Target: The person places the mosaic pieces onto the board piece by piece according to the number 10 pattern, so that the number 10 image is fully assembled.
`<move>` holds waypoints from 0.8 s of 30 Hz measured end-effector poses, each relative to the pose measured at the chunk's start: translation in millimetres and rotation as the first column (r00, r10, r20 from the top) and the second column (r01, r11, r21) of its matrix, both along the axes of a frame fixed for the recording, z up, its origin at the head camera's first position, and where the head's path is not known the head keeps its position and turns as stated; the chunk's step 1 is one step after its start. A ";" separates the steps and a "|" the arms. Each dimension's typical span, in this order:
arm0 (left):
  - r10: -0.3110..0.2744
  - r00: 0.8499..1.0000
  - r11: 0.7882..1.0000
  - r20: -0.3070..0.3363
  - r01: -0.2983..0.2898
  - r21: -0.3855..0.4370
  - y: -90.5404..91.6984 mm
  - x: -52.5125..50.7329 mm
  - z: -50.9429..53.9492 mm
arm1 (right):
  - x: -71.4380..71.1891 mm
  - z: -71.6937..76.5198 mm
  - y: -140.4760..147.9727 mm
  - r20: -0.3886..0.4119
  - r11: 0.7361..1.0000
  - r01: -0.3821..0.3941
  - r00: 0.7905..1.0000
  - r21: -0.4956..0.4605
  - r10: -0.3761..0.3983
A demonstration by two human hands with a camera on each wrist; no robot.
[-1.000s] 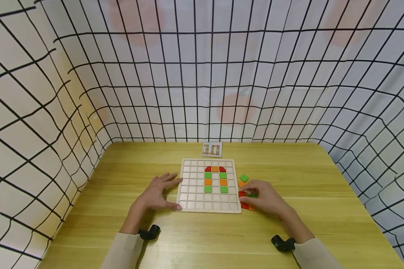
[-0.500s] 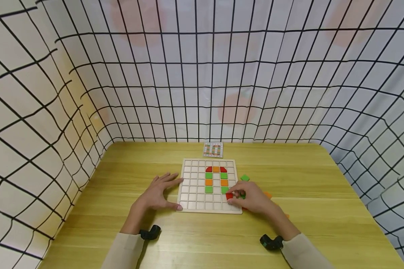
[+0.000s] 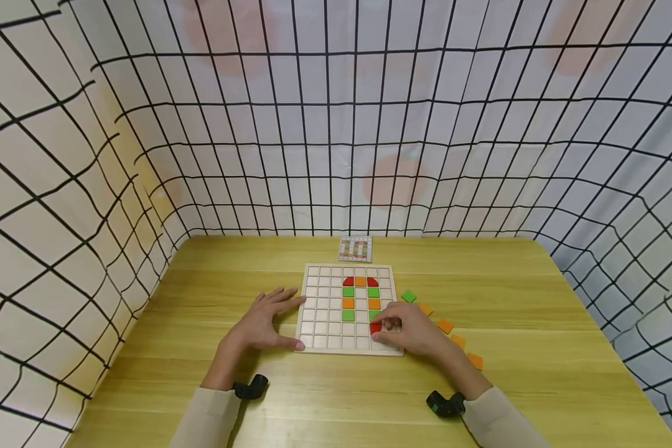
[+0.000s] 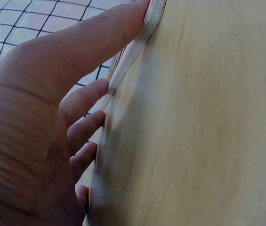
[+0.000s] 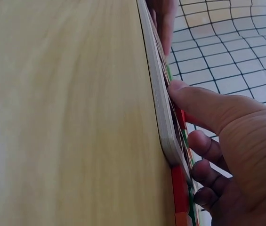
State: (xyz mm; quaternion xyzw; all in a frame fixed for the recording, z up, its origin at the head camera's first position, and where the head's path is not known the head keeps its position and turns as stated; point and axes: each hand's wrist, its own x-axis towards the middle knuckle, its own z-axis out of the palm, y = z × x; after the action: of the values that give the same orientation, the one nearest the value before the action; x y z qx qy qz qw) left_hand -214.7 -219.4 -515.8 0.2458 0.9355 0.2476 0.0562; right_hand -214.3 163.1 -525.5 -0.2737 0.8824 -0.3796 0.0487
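Observation:
A pale wooden grid board (image 3: pixel 320 330) lies on the table, with an arch of red, orange and green tiles set in its cells. My right hand (image 3: pixel 413 328) pinches a square red tile (image 3: pixel 375 328) between thumb and fingers, at the cell just below the lowest green tile (image 3: pixel 373 315) of the right column. Whether that red tile lies flat in its cell, I cannot tell. My left hand (image 3: pixel 261 322) is spread along the board's left side, thumb and fingertips touching the edge; the left wrist view shows the thumb (image 4: pixel 90 40) against the rim.
Right of the board lie loose tiles: a green tile (image 3: pixel 408 296) and several orange ones, such as the orange tile (image 3: pixel 445 326). In the right wrist view, a red tile (image 5: pixel 180 188) sits by the board's corner. A small pattern card (image 3: pixel 355 249) lies behind the board.
My right hand has moved left from the loose tiles onto the board, carrying the red tile. Several orange tiles now show spread out on the right. My left hand stays at the board's edge.

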 end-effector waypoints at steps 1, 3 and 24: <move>0.000 1.000 1.000 -0.002 0.000 -0.001 0.1 -0.2 -0.1 | 0.0 0.5 -0.3 0.006 1.000 0.002 1.000 0.003 -0.002; -0.001 1.000 1.000 -0.006 0.001 -0.005 0.2 -0.7 -0.3 | -0.1 1.3 -0.4 0.012 1.000 0.006 1.000 0.004 -0.006; -0.004 1.000 1.000 -0.004 0.004 -0.003 0.8 0.8 1.0 | 1.8 0.2 -0.8 -0.032 1.000 -0.012 0.999 -0.014 0.012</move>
State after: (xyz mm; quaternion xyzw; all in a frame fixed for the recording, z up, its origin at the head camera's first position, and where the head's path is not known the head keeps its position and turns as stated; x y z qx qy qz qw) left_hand -213.9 -218.5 -514.8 0.2483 0.9354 0.2454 0.0554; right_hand -212.5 162.3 -525.3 -0.2853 0.8787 -0.3811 0.0352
